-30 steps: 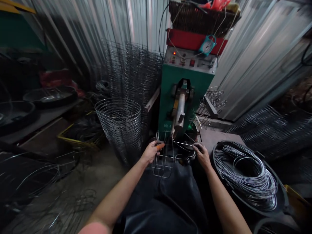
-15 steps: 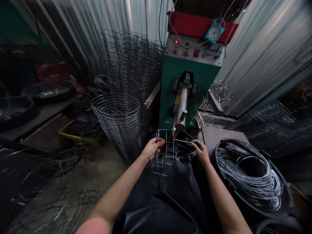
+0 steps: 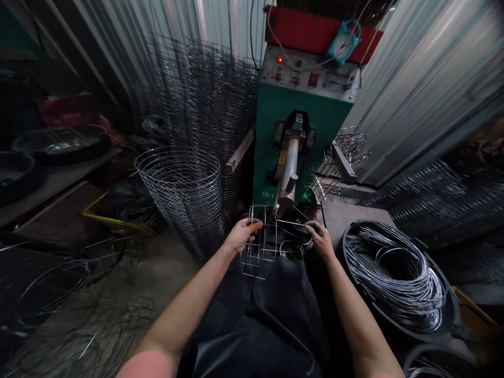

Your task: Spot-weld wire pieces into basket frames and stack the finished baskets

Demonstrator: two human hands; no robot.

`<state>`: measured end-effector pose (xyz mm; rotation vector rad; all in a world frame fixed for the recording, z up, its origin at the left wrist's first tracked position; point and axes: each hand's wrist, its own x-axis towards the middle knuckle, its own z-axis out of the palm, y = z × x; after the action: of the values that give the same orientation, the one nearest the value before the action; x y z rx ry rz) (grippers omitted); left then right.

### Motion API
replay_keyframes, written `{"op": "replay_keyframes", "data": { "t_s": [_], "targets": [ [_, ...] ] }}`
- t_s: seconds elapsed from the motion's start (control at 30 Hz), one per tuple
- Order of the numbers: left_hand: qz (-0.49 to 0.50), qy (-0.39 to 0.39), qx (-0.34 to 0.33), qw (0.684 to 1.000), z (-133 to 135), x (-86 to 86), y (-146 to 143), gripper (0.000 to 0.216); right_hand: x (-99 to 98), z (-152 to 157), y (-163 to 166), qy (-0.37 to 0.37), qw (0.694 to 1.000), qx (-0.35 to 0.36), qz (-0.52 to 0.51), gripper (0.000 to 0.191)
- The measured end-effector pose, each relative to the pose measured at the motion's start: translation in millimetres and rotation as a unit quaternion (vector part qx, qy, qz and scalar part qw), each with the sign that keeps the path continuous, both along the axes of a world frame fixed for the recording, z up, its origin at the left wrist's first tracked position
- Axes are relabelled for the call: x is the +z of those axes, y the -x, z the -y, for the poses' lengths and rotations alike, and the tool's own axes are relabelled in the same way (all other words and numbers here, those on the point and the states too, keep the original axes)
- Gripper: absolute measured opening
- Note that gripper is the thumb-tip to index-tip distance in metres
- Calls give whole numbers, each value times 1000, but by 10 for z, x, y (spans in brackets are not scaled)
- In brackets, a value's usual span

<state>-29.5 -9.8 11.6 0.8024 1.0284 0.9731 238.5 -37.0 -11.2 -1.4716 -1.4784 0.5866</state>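
My left hand (image 3: 241,234) grips the left side of a small wire frame (image 3: 258,252) of thin steel rods, an orange cover on its fingertip. My right hand (image 3: 319,239) pinches a thin wire ring on the frame's right side. Both hands hold the piece just below the metal electrode arm (image 3: 287,176) of a green welding machine (image 3: 299,113), above my dark apron.
A tall stack of round wire baskets (image 3: 185,194) stands at the left of the machine. A black tub of coiled wire rings (image 3: 396,278) sits at my right. Wire mesh panels (image 3: 208,89) lean on the corrugated wall. Loose wire lies on the floor at left.
The view has tilted down and drifted slightly. Both hands keep their hold on the wire frame under the electrode, shifted a little to the left in the picture.
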Motion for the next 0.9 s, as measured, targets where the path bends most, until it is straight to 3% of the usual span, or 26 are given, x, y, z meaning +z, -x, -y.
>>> {"op": "replay_keyframes", "data": {
  "t_s": [0.3,0.43,0.53,0.7,0.8,0.9],
  "targets": [
    [-12,-10,-9,1000,-40,-32,18,33,-28,-10,3,-18,1000,-16,5,28],
    [-33,-7,-26,999,-33,-37,25,34,-58,107,-243,-25,999,-29,-4,33],
    [-47,-3,-20,999,-25,-35,8,38,-182,269,-516,-33,994,-98,27,38],
    [-5,-21,55,998,-6,-48,-27,43,-519,597,-712,5,977,-188,102,41],
    [0,-28,78,997,10,-54,-41,45,-662,725,-680,23,981,-130,141,34],
    [-5,-18,82,996,30,-48,-66,45,-669,728,-593,-13,978,-75,196,27]
  ]
}}
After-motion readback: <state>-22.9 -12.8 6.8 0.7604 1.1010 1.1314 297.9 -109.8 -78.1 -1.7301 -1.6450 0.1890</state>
